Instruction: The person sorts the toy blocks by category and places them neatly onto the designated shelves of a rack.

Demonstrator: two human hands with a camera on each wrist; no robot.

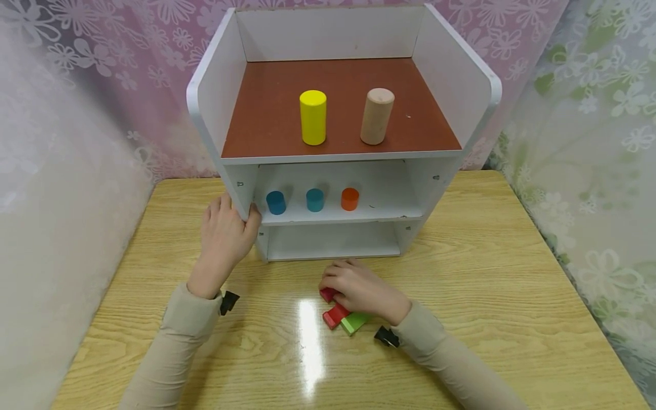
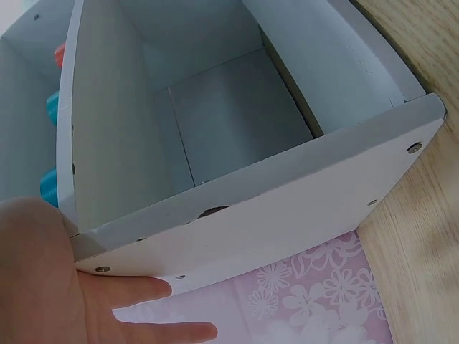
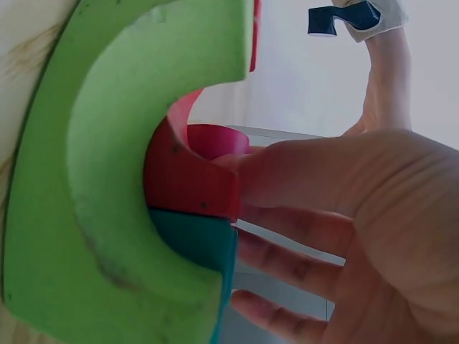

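Observation:
My left hand (image 1: 225, 233) grips the front edge of the left side panel of a small white shelf unit (image 1: 458, 68), thumb on the inner side and fingers along the outer side. In the left wrist view, two of its fingers lie straight against the panel. My right hand (image 1: 361, 287), low over the table in front of the unit, pinches a small crimson cylinder (image 3: 215, 140), partly hidden by the thumb. Under that hand are a red arch block (image 3: 190, 179), a green arch block (image 3: 43, 215) and a teal block (image 3: 197, 240).
On the brown top shelf (image 1: 266, 108) stand a yellow cylinder (image 1: 313, 118) and a plain wooden cylinder (image 1: 377, 117). The middle shelf holds a dark blue cylinder (image 1: 275, 203), a teal cylinder (image 1: 315, 200) and an orange cylinder (image 1: 350, 199). Flowered curtains (image 1: 92, 114) surround the wooden table (image 1: 512, 285).

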